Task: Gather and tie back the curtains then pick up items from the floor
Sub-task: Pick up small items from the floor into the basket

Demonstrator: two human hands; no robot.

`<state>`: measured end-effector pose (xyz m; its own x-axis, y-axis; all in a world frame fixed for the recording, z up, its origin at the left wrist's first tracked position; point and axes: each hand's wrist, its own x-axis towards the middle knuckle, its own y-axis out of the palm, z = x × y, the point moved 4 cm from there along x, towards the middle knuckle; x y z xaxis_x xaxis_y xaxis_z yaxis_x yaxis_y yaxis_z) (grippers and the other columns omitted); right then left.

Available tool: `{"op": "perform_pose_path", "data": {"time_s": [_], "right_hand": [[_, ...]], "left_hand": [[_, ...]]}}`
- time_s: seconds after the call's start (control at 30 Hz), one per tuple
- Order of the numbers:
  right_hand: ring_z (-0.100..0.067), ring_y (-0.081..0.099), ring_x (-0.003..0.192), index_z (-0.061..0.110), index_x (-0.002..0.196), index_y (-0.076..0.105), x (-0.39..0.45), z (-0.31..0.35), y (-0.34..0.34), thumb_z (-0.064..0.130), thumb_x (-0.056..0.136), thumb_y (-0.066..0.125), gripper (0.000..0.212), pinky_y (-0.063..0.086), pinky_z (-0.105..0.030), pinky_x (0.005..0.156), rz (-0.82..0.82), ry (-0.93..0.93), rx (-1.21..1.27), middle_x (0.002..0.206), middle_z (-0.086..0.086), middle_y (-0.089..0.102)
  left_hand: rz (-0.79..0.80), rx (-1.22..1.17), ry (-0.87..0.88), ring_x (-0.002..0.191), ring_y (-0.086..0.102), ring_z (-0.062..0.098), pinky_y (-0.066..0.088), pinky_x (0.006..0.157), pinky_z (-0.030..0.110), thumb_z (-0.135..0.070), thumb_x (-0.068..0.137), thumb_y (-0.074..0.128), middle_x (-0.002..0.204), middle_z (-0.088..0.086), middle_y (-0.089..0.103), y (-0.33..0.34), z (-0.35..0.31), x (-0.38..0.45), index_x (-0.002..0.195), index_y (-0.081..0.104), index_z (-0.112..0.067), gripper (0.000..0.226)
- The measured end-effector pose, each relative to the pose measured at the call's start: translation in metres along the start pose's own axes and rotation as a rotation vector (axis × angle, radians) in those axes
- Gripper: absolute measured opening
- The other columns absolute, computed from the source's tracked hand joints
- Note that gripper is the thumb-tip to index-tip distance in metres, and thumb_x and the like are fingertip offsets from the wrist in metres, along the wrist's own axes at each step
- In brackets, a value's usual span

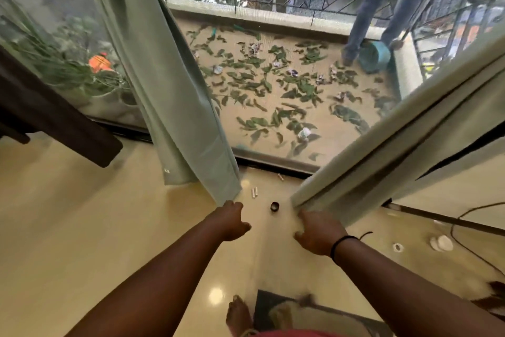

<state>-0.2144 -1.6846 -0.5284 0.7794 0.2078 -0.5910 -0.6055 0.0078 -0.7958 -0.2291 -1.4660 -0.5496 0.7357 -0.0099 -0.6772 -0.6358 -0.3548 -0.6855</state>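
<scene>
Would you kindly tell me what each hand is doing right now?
Left hand: grips the left curtain's lower edge.
Right hand: grips the right curtain's lower edge.

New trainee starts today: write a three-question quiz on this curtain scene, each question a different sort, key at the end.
1. True or false: each hand grips a curtain edge.
2. What lies between the hands? A) black ring B) cup C) shoe
3. Fill in: beyond the glass, the balcony floor is strewn with ____.

Key: 1 true: left hand on left curtain, right hand on right curtain. 2 A, black ring. 3 leaves.
</scene>
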Motion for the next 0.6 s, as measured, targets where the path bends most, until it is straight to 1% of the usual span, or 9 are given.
{"op": "perform_pose_path", "data": {"time_s": [0.07,0.17,0.33,0.47,0.6], "right_hand": [[-0.025,0.052,0.114,0.025,0.131,0.046,0.011,-0.001,0.004,0.05,0.087,0.049,0.051,0.045,-0.039,0.094,0.026,0.001,-0.004,0.127,-0.003,0.057],[-0.025,0.049,0.118,0.024,0.134,0.043,0.033,-0.012,0.01,0.049,0.088,0.049,0.052,0.044,-0.04,0.096,0.06,0.014,0.021,0.13,-0.003,0.055],[-0.025,0.05,0.114,0.023,0.131,0.045,0.082,-0.039,0.028,0.044,0.091,0.045,0.045,0.045,-0.038,0.093,0.122,0.056,0.058,0.126,-0.004,0.057],[-0.025,0.051,0.115,0.022,0.131,0.043,0.136,-0.051,0.025,0.042,0.091,0.047,0.045,0.044,-0.037,0.093,0.172,0.037,0.012,0.126,-0.005,0.056],[-0.026,0.052,0.113,0.022,0.132,0.042,0.185,-0.058,0.022,0.04,0.092,0.046,0.044,0.045,-0.037,0.089,0.175,0.006,-0.025,0.125,-0.006,0.057]], "left_hand": [[0.019,0.001,0.008,0.133,0.039,0.026,0.038,0.104,0.038,-0.047,0.09,0.054,0.152,0.007,0.028,-0.002,0.001,0.012,0.147,0.027,-0.017,0.07],[0.051,0.002,0.016,0.133,0.039,0.026,0.038,0.105,0.039,-0.046,0.09,0.053,0.152,0.006,0.03,0.0,-0.003,0.037,0.147,0.027,-0.018,0.068],[0.164,0.037,-0.009,0.133,0.039,0.025,0.038,0.106,0.041,-0.047,0.089,0.054,0.152,0.005,0.029,0.008,-0.009,0.084,0.147,0.027,-0.019,0.069],[0.137,0.051,-0.051,0.131,0.042,0.024,0.039,0.104,0.039,-0.047,0.091,0.053,0.151,0.004,0.033,-0.011,-0.005,0.134,0.146,0.029,-0.02,0.066],[0.128,-0.011,-0.099,0.129,0.044,0.025,0.04,0.102,0.037,-0.045,0.091,0.053,0.149,0.006,0.035,-0.015,-0.002,0.178,0.144,0.032,-0.019,0.063]]}}
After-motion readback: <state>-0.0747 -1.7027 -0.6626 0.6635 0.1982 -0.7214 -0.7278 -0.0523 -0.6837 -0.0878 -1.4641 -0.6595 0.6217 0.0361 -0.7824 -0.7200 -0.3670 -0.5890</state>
